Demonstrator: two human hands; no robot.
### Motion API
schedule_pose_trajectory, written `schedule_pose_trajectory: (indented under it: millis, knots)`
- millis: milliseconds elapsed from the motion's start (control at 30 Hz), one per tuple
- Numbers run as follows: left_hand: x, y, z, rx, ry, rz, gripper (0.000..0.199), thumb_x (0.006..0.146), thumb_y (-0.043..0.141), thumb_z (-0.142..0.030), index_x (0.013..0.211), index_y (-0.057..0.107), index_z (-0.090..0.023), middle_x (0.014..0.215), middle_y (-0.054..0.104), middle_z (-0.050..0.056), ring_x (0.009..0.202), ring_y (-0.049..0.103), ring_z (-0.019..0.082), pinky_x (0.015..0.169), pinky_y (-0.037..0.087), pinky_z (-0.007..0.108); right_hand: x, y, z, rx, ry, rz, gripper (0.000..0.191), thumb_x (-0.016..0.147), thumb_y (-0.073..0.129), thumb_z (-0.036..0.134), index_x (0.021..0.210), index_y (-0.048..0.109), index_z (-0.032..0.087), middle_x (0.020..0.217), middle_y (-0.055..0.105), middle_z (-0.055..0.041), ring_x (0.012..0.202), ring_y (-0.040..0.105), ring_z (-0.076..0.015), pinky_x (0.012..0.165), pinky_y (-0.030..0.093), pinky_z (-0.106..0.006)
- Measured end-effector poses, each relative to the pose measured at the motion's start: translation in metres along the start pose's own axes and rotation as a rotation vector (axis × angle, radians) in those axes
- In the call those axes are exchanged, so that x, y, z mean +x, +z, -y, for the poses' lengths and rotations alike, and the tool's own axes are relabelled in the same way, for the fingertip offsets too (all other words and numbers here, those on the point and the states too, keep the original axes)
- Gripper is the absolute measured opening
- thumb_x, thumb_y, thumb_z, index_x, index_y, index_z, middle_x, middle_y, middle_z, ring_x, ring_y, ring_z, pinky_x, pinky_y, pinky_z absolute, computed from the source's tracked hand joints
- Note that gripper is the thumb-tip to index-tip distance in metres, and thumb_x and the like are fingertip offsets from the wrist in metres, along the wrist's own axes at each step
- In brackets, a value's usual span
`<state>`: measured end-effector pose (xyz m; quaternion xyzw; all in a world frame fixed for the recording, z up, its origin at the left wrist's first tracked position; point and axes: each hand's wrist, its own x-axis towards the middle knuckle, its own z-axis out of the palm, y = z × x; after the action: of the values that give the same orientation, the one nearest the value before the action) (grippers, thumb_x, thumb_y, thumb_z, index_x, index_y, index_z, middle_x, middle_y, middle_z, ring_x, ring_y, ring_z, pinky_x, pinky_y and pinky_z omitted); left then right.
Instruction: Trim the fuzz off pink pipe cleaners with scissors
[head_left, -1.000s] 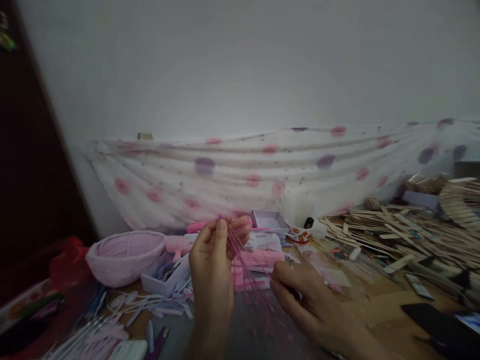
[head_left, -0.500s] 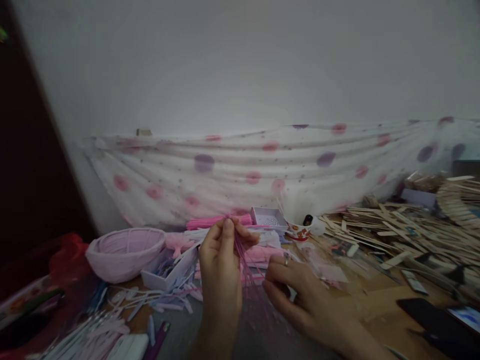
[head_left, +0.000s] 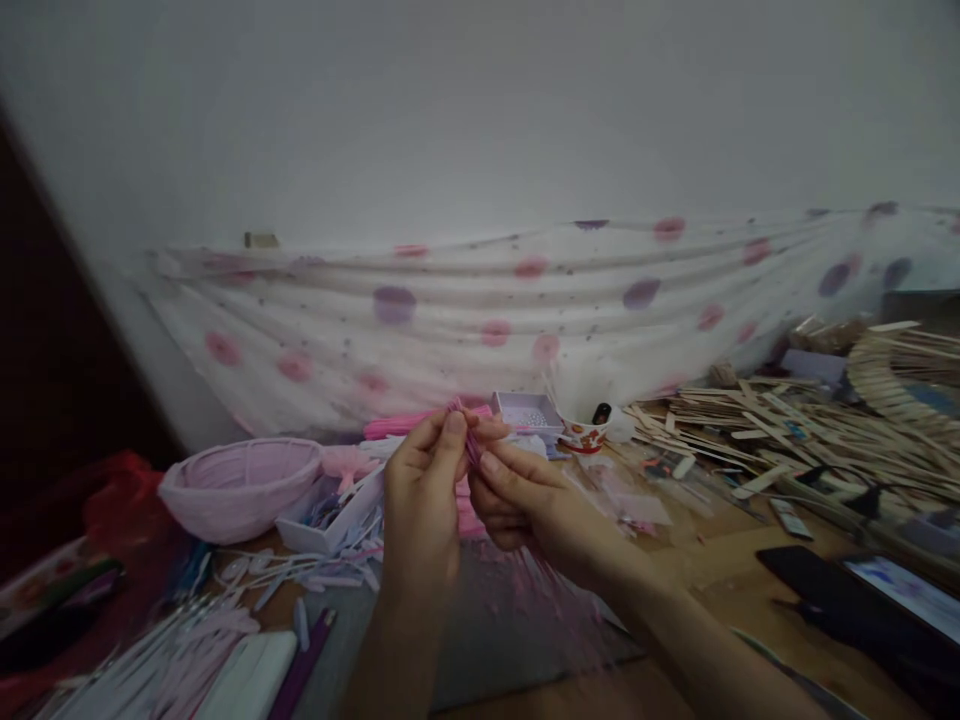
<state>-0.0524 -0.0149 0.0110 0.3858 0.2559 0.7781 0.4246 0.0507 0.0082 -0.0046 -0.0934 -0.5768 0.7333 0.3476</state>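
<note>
A bundle of thin pink-purple strands (head_left: 472, 448) is held up over the table between my two hands. My left hand (head_left: 426, 490) pinches its upper end between thumb and fingers. Just below that, my right hand (head_left: 536, 500) is closed round the same bundle, thumb on top. Loose ends trail out blurred beneath my right hand, above a dark grey mat (head_left: 480, 650). Behind my hands lie bright pink sticks (head_left: 386, 428), partly covered by my fingers.
At left stand a pale pink bowl (head_left: 240, 490) and a small box (head_left: 322, 530), with a purple pen (head_left: 304, 665) nearer me. A bead tray (head_left: 525, 412) and patterned cup (head_left: 585, 436) are at the back. Wooden sticks (head_left: 720, 430) and a phone (head_left: 907, 590) lie right.
My right hand has moved up and left from beside the strands and closed on them near my left hand. The whole view has shifted slightly.
</note>
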Motion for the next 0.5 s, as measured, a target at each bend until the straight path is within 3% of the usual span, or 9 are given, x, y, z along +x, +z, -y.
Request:
schedule_pose_trajectory:
  millis: [67, 133, 233, 367, 500]
  knots:
    - [0.003, -0.004, -0.006, -0.045, 0.027, 0.022, 0.017, 0.072, 0.073, -0.031, 0.072, 0.065, -0.016, 0.060, 0.064, -0.002, 0.055, 0.060, 0.007, 0.050, 0.045, 0.014, -0.002, -0.004, 0.001, 0.084, 0.125, 0.087, 0.030, 0.084, 0.063, 0.041, 0.079, 0.043, 0.020, 0.053, 0.021, 0.0113, 0.045, 0.009, -0.0057, 0.041, 0.008, -0.019]
    - [0.005, -0.007, -0.011, -0.091, 0.045, 0.078, 0.016, 0.074, 0.072, -0.030, 0.071, 0.063, -0.017, 0.057, 0.060, -0.005, 0.055, 0.059, 0.007, 0.060, 0.051, 0.017, -0.003, -0.009, 0.004, 0.120, 0.224, 0.158, 0.036, 0.080, 0.063, 0.050, 0.078, 0.046, 0.018, 0.052, 0.020, 0.0115, 0.044, 0.008, -0.0056, 0.040, 0.007, -0.021]
    - [0.007, -0.011, -0.017, -0.114, 0.010, 0.123, 0.013, 0.077, 0.070, -0.028, 0.073, 0.062, -0.017, 0.061, 0.061, -0.005, 0.059, 0.062, 0.008, 0.072, 0.055, 0.023, -0.003, -0.013, 0.004, 0.129, 0.259, 0.197, 0.044, 0.078, 0.058, 0.062, 0.076, 0.044, 0.020, 0.051, 0.020, 0.0113, 0.042, 0.010, -0.0057, 0.039, 0.007, -0.022]
    - [0.005, -0.009, -0.018, -0.152, -0.046, 0.114, 0.014, 0.076, 0.070, -0.028, 0.074, 0.061, -0.017, 0.061, 0.061, -0.003, 0.055, 0.061, 0.009, 0.045, 0.045, 0.014, -0.001, -0.014, -0.003, 0.060, 0.206, 0.135, 0.040, 0.081, 0.062, 0.049, 0.070, 0.034, 0.022, 0.048, 0.018, 0.0122, 0.041, 0.008, -0.0061, 0.038, 0.006, -0.021]
    - [0.001, -0.005, -0.017, -0.199, -0.061, 0.110, 0.015, 0.084, 0.061, -0.024, 0.072, 0.059, -0.017, 0.049, 0.044, -0.008, 0.035, 0.033, 0.002, 0.032, 0.027, 0.011, 0.000, -0.010, -0.007, -0.053, 0.148, 0.061, 0.034, 0.081, 0.064, 0.045, 0.066, 0.046, 0.019, 0.044, 0.027, 0.0117, 0.038, 0.015, -0.0050, 0.037, 0.009, -0.023]
